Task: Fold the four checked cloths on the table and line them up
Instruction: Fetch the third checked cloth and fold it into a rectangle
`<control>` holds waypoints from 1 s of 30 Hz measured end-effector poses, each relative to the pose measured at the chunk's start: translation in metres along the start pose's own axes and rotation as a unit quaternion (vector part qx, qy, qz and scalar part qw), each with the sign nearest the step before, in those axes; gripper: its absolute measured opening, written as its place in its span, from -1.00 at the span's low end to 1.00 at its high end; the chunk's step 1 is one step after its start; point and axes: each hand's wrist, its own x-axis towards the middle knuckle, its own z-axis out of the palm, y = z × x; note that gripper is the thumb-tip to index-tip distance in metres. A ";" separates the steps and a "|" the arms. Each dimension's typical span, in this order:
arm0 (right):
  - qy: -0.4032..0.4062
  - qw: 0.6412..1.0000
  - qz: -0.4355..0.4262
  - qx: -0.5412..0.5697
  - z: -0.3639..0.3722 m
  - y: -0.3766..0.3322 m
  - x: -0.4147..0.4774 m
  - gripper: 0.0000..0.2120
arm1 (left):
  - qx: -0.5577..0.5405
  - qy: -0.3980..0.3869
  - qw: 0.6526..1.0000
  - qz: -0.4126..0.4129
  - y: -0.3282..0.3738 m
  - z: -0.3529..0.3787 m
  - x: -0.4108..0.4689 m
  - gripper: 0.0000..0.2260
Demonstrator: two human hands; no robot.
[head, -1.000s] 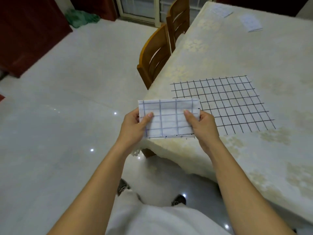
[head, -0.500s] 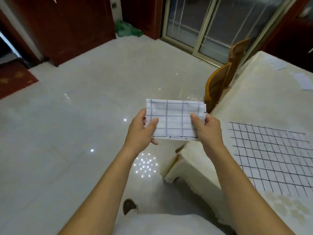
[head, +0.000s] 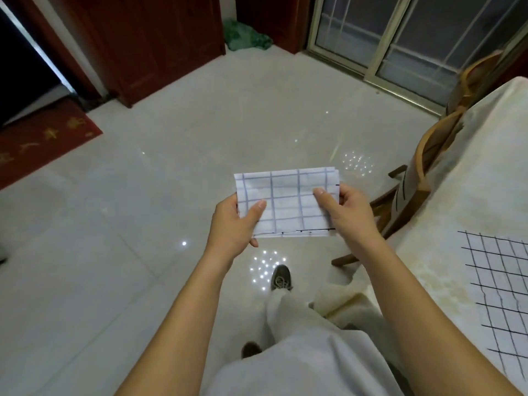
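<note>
Two bare forearms rise from the lower edge above pale trousers (head: 300, 364), and one shoe (head: 281, 278) is set forward on the floor (head: 143, 252) at six o'clock of the hands. The left hand (head: 231, 221) pinches the folded cloth (head: 288, 204) at its nine o'clock end, with the thumb on the upper face and the fingers curled beneath. The right hand (head: 351, 212) pinches the three o'clock end in the same way. This cloth is white with blue checks and folded to a small oblong of several layers. It is held roughly level in the air over the floor, clear of the worktop (head: 457, 195).

The worktop lies at three to four o'clock of the cloth under a cream covering (head: 343, 304), whose corner hangs down beside the right forearm. On it, at four o'clock, a spread cloth (head: 500, 281) with black checks lies flat, cut off by the picture's edge. Wooden chairs (head: 422, 155) stand against the worktop's side at two o'clock, somewhat blurred.

Farther off, the glossy pale floor carries spots of reflected light. A red mat (head: 43, 138) lies at ten o'clock, and dark red doors (head: 143, 38) stand at eleven. A green bundle (head: 245, 38) sits at twelve, and a sliding door (head: 400, 38) of glass is at one.
</note>
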 end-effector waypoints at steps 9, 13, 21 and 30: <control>0.010 0.996 -0.014 0.090 0.035 -0.016 0.174 -0.93 | 0.069 0.013 0.997 0.024 0.045 -0.006 0.165 -0.89; 0.033 0.993 -0.004 0.117 0.006 -0.047 0.260 -0.96 | 0.087 -0.023 0.995 0.041 0.095 0.028 0.250 -0.88; 0.087 0.989 -0.009 0.115 -0.064 -0.073 0.382 -0.88 | 0.041 -0.069 0.996 0.034 0.138 0.111 0.377 -0.88; 0.173 0.980 0.048 0.089 -0.116 -0.052 0.494 -0.90 | 0.018 -0.175 0.984 -0.001 0.147 0.206 0.522 -0.95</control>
